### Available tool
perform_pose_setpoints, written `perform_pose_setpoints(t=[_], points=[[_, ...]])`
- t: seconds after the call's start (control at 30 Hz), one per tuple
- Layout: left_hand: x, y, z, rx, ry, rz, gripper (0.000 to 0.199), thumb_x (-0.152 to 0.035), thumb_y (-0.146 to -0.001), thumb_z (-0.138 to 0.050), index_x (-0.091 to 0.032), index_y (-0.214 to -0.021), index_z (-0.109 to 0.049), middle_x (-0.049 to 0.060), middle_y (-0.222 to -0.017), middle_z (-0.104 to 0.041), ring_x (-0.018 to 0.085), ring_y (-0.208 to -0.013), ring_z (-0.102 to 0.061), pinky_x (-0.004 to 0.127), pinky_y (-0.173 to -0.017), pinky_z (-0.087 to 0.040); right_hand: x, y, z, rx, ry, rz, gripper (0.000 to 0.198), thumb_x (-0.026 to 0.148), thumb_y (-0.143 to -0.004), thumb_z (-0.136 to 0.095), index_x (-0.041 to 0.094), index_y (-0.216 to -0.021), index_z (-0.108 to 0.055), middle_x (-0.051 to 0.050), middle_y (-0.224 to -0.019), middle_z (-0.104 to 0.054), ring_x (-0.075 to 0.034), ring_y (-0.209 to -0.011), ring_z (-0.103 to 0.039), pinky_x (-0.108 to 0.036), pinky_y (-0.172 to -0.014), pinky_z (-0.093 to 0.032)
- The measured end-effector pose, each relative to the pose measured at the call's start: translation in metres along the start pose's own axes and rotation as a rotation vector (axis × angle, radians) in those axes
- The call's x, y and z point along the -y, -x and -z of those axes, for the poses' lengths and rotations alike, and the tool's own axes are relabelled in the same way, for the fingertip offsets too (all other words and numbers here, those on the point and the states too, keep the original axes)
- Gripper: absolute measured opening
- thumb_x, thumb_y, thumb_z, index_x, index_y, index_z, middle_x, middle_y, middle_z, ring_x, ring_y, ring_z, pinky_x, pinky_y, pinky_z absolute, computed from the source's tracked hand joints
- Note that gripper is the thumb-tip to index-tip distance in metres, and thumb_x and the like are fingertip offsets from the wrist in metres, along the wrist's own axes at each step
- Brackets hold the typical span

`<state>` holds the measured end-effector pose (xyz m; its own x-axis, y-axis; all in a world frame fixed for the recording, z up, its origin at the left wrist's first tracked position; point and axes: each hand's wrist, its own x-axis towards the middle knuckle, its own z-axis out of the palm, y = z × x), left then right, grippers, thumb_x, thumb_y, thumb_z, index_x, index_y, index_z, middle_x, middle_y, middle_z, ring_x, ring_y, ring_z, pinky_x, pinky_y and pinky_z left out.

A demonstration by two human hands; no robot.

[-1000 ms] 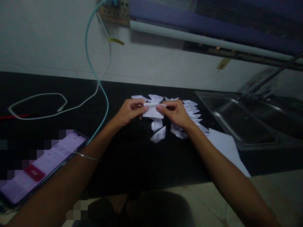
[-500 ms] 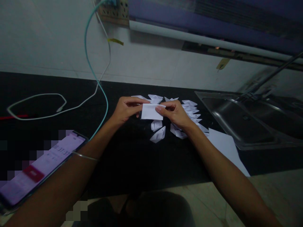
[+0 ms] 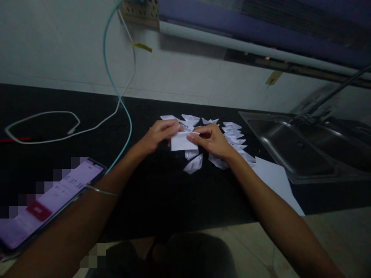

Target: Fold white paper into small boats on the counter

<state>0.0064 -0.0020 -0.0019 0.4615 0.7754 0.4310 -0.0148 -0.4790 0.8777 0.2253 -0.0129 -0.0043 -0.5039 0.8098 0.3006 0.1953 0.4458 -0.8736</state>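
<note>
You have the folded white paper (image 3: 184, 143) in front of you, raised over the dark counter (image 3: 179, 208) and overlapping the view of 1 boat-like piece (image 3: 191, 155) behind its lower edge; your right hand (image 3: 213, 139) pinches it, the thumb flat on the near face at the upper right, the fingers curled behind; your left hand (image 3: 159, 135) is at the upper left edge, thumb and fingers close together, but you cannot be seen clearly enough there to tell whether it grips the paper or only brushes it; if that left side is loose, the sheet could swing about your right thumb, and any crease pressed then would likely run skewed; a thumb bearing on only 1 corner could also let the layers slip apart; your knuckles are near the finished-looking shapes at the back (image 3: 189, 119) and the overlapping row (image 3: 234, 135) beside your right hand, so a wide sweep might scatter or crush them; your right forearm lies just beside the flat white sheets (image 3: 274, 183), whose near corner reaches the counter's front edge, and an elbow drawn outward could push them off or toward the sink (image 3: 292, 148); on the other side, your left forearm runs close to the phone (image 3: 58, 200), with the teal cable (image 3: 130, 119) nearby, so a careless pull back could nudge the phone or snag the cable.
</note>
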Motion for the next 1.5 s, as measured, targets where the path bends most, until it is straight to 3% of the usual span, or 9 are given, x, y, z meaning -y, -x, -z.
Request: perform_pose_setpoints(t=[0.17,0.43,0.67,0.8,1.1,1.3,1.5], points=[[0.004,0.001,-0.008,0.076,-0.3,-0.102,0.036,-0.035,-0.091,-0.051,-0.019,-0.059,-0.047,-0.003,-0.057,-0.042,0.011,-0.055,-0.04,0.026,-0.054,-0.034,0.001,0.001,-0.001,0.031,0.023,0.017,0.04,0.051,-0.082,-0.071,0.017,-0.064,-0.063,0.003,-0.061,-0.046,-0.009,-0.059,-0.037,-0.025,-0.053,-0.029],[0.011,0.003,-0.011,0.067,-0.472,-0.102,0.027,-0.029,-0.092,-0.048,-0.019,-0.067,-0.053,-0.002,-0.062,-0.051,0.012,-0.058,-0.046,0.026,-0.055,-0.035,0.003,0.0,-0.006,0.007,0.01,-0.027,0.042,0.056,-0.085,-0.066,0.017,-0.07,-0.065,0.002,-0.062,-0.049,-0.009,-0.059,-0.039,-0.024,-0.052,-0.028],[0.01,0.004,-0.009,0.03,-0.383,-0.033,0.031,-0.036,-0.091,-0.057,-0.018,-0.065,-0.055,-0.004,-0.054,-0.05,0.01,-0.048,-0.045,0.023,-0.045,-0.032,0.002,-0.002,-0.002,-0.105,0.025,0.007,0.045,0.056,-0.085,-0.066,0.016,-0.063,-0.063,0.002,-0.06,-0.049,-0.009,-0.058,-0.039,-0.025,-0.054,-0.029],[0.01,0.004,-0.008,-0.009,-0.335,-0.081,0.036,-0.033,-0.094,-0.053,-0.019,-0.061,-0.049,-0.003,-0.05,-0.049,0.009,-0.045,-0.045,0.021,-0.043,-0.032,0.003,-0.002,0.0,-0.135,0.01,-0.001,0.048,0.059,-0.084,-0.065,0.016,-0.061,-0.062,0.002,-0.06,-0.049,-0.009,-0.059,-0.04,-0.025,-0.054,-0.029],[0.014,0.005,-0.007,0.043,-0.237,-0.034,0.041,-0.038,-0.099,-0.048,-0.019,-0.063,-0.053,-0.002,-0.048,-0.056,0.009,-0.041,-0.05,0.019,-0.038,-0.033,0.003,-0.001,0.0,-0.088,-0.002,-0.021,0.044,0.054,-0.084,-0.067,0.017,-0.062,-0.063,0.002,-0.059,-0.05,-0.009,-0.058,-0.042,-0.024,-0.053,-0.03],[0.014,0.004,-0.005,-0.015,-0.154,0.022,0.049,-0.05,-0.099,-0.047,-0.018,-0.063,-0.055,-0.002,-0.046,-0.056,0.008,-0.037,-0.05,0.019,-0.034,-0.031,0.001,-0.001,0.0,-0.016,0.018,-0.059,0.043,0.054,-0.082,-0.069,0.017,-0.062,-0.064,0.002,-0.057,-0.054,-0.009,-0.056,-0.044,-0.023,-0.052,-0.031],[0.009,0.002,-0.007,0.033,-0.088,0.0,0.048,-0.054,-0.095,-0.053,-0.019,-0.062,-0.05,-0.004,-0.044,-0.051,0.008,-0.038,-0.052,0.019,-0.04,-0.04,-0.006,-0.003,0.001,-0.177,-0.019,-0.052,0.046,0.055,-0.083,-0.068,0.016,-0.058,-0.062,0.001,-0.056,-0.055,-0.009,-0.055,-0.045,-0.025,-0.054,-0.033]])
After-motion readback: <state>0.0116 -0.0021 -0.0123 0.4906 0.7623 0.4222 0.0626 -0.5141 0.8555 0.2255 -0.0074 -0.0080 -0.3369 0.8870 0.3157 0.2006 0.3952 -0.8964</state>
